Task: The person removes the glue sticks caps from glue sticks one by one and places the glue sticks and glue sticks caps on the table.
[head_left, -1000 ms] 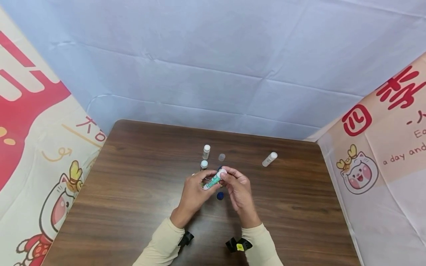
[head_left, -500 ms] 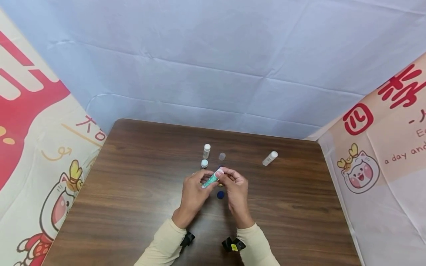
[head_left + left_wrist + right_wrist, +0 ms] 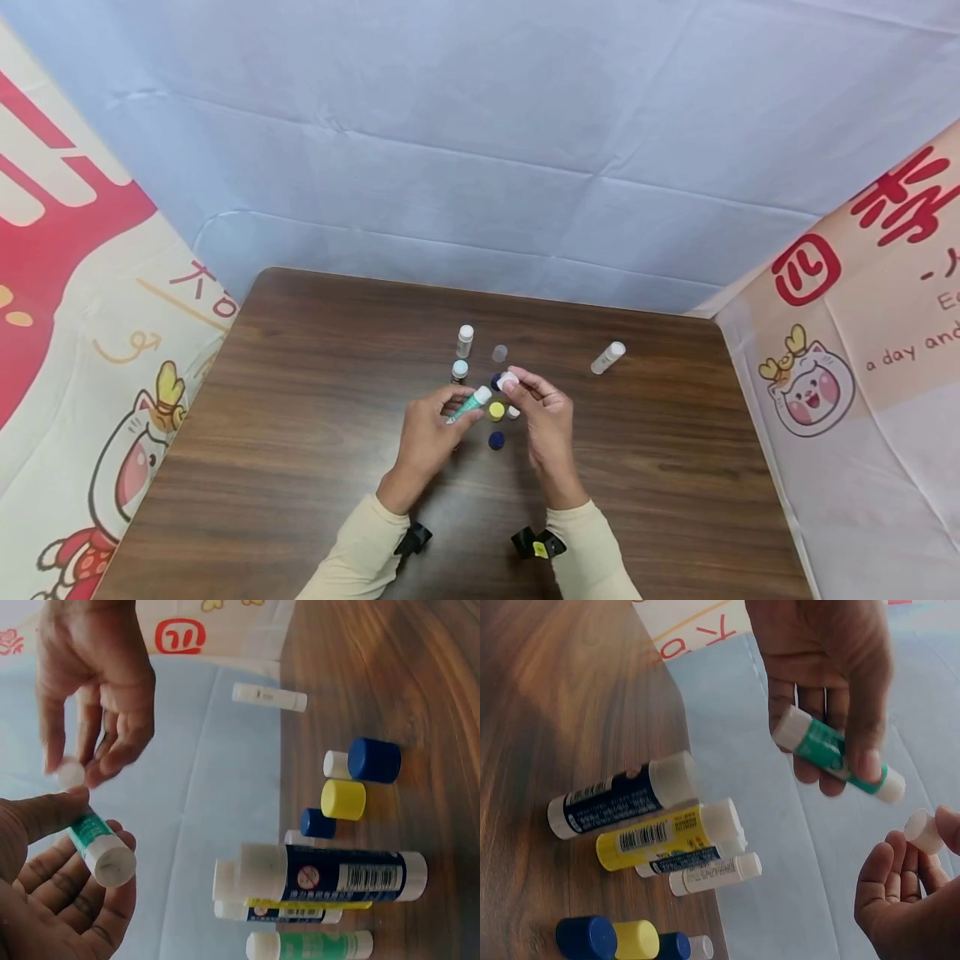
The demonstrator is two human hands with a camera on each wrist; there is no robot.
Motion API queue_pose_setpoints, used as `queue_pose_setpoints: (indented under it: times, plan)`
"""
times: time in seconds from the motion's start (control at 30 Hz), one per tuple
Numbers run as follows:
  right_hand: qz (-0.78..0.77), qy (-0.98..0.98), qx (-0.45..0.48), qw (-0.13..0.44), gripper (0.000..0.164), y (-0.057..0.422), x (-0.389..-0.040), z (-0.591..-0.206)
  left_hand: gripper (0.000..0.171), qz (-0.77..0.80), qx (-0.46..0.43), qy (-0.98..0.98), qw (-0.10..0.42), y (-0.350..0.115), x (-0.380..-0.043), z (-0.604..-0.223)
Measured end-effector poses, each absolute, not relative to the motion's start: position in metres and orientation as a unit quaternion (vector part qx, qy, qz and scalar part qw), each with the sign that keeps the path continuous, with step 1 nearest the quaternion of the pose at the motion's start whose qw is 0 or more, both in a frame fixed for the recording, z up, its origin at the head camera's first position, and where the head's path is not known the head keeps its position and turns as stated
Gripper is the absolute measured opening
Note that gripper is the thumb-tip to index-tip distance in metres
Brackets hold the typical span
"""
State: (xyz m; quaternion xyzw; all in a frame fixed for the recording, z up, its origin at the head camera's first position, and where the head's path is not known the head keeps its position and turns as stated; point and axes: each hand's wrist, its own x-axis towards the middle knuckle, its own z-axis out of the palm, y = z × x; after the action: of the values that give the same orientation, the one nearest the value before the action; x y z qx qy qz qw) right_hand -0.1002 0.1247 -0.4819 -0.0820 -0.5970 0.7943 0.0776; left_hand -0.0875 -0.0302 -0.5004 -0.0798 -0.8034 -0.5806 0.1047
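In the head view my left hand (image 3: 426,429) holds a green glue stick (image 3: 469,403), its cap off and its white end slanted up toward the right. The thumb lies along the tube, with the fingers curled behind it in the right wrist view. A short way to the right, my right hand (image 3: 550,421) pinches a small white cap (image 3: 924,831) between thumb and fingertips. A gap shows between cap and glue stick (image 3: 829,754). Below the hands stand several loose caps, among them a yellow cap (image 3: 497,411) and a dark blue cap (image 3: 496,441).
Several uncapped glue sticks stand in a row, including a navy glue stick (image 3: 619,793), a yellow glue stick (image 3: 667,834) and a white glue stick (image 3: 716,875). Another white glue stick (image 3: 607,358) stands apart at the right. A translucent cap (image 3: 500,353) is farther back on the wooden table (image 3: 315,375).
The right hand has pulled the white cap off the green glue stick and moved slightly right. The left hand has shifted a little left with the stick. Caps beneath show more.
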Motion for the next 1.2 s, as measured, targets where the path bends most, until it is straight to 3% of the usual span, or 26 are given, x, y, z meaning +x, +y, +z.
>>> queue_pose_setpoints:
  times: [0.6,1.2]
  plan:
    - [0.738,-0.662,-0.095,0.088,0.027,0.149,-0.113,-0.501,0.024,-0.671,-0.053,-0.733,0.098,-0.068,-0.110,-0.500]
    - [0.454,-0.884,-0.048,0.104,0.021,0.173,-0.158,-0.572,0.026,-0.660,-0.005,-0.750,0.033,-0.091,-0.152,-0.528]
